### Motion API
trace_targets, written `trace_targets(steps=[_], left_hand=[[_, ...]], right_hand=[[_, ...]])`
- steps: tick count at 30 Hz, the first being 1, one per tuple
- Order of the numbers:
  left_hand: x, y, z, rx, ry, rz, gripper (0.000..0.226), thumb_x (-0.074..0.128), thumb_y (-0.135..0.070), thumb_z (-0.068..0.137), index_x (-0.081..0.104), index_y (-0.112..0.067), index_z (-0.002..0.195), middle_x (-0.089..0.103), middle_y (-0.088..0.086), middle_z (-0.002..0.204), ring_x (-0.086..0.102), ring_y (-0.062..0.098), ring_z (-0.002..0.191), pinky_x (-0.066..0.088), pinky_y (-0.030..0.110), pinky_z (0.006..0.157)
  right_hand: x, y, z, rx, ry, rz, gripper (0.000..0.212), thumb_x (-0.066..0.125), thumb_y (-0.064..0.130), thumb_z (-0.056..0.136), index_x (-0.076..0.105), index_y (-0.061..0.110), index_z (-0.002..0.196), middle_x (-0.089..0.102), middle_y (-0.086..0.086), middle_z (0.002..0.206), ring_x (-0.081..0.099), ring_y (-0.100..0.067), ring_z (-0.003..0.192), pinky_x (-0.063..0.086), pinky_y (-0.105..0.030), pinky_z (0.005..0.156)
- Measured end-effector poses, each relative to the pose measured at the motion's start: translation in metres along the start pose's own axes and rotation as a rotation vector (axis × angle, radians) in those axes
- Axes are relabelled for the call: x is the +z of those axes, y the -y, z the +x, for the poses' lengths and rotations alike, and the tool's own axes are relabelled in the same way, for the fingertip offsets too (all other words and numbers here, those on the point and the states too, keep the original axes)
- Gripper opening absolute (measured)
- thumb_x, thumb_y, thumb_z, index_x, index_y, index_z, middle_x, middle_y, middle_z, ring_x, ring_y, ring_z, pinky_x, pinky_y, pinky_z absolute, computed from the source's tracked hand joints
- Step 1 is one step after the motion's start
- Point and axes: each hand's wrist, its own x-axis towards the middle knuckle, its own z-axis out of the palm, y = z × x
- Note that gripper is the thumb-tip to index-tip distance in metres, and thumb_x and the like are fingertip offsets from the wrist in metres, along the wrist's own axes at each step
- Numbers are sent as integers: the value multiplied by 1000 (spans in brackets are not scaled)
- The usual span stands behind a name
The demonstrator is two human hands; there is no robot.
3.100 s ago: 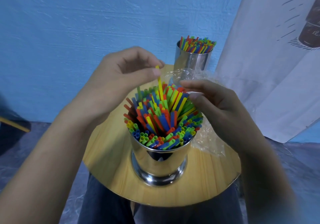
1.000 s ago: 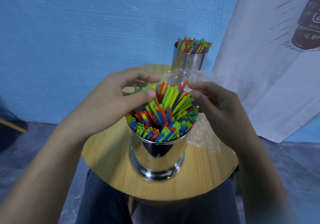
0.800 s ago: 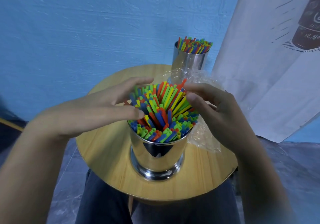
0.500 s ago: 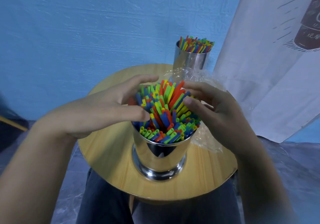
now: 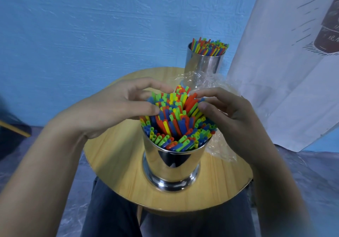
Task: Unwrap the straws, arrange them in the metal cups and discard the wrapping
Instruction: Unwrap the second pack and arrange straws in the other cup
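A shiny metal cup (image 5: 172, 165) stands near the front of the round wooden table (image 5: 113, 163), packed with short red, blue, green and yellow straws (image 5: 174, 126). My left hand (image 5: 113, 108) curls round the raised middle bunch of straws from the left, thumb against their side and forefinger over their tops. My right hand (image 5: 231, 117) grips the same bunch from the right with thumb and fingers. A second metal cup (image 5: 203, 62), also full of straws (image 5: 209, 45), stands at the table's far edge. Clear plastic wrapping (image 5: 220, 148) lies crumpled behind and to the right of the near cup.
A blue wall rises right behind the table. A white cloth (image 5: 286, 71) with a dark print hangs at the right, close to the far cup. My lap in dark trousers (image 5: 113, 214) is under the table's front edge.
My left hand earlier pinched one yellow straw above the cup. Both hands have since closed in from the sides, squeezing the middle straws into a tighter, raised bunch.
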Motion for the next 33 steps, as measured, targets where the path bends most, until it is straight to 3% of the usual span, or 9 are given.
trace_targets(steps=[9, 14, 19, 26, 33], left_hand=[[-1, -1, 8, -20, -92, -61, 27, 73, -33, 75, 75, -32, 102, 80, 2, 97, 76, 17, 95, 53, 38, 87], [1, 0, 10, 7, -116, -82, 27, 72, -30, 78, 74, -27, 105, 80, 6, 94, 77, 16, 89, 57, 21, 74], [3, 3, 11, 69, -153, -128, 23, 72, -33, 78, 75, -29, 100, 80, 4, 97, 77, 18, 91, 56, 22, 77], [3, 5, 5, 106, -140, -54, 30, 53, -38, 94, 72, -30, 116, 76, -8, 116, 69, 8, 113, 51, 34, 99], [0, 6, 4, 144, -89, -28, 29, 55, -26, 100, 67, -25, 127, 70, -9, 130, 65, 12, 122, 49, 43, 103]], right_hand=[[1, -2, 1, -2, -2, -21, 23, 54, 20, 103, 71, 20, 119, 77, 4, 108, 72, -16, 109, 61, -34, 86], [1, 1, 3, -26, 10, 16, 23, 52, 17, 104, 72, 19, 116, 77, 7, 109, 72, -13, 108, 59, -25, 81], [3, 3, 1, -54, -10, 31, 22, 52, 18, 101, 71, 22, 112, 76, 14, 107, 71, -7, 107, 57, -17, 76], [3, 3, 0, -42, -54, 9, 24, 52, 20, 103, 73, 20, 115, 77, 10, 107, 72, -7, 104, 56, -17, 77], [-5, -4, -4, -36, -99, -74, 26, 49, 16, 107, 70, 25, 118, 74, 9, 109, 69, -12, 110, 58, -30, 86]])
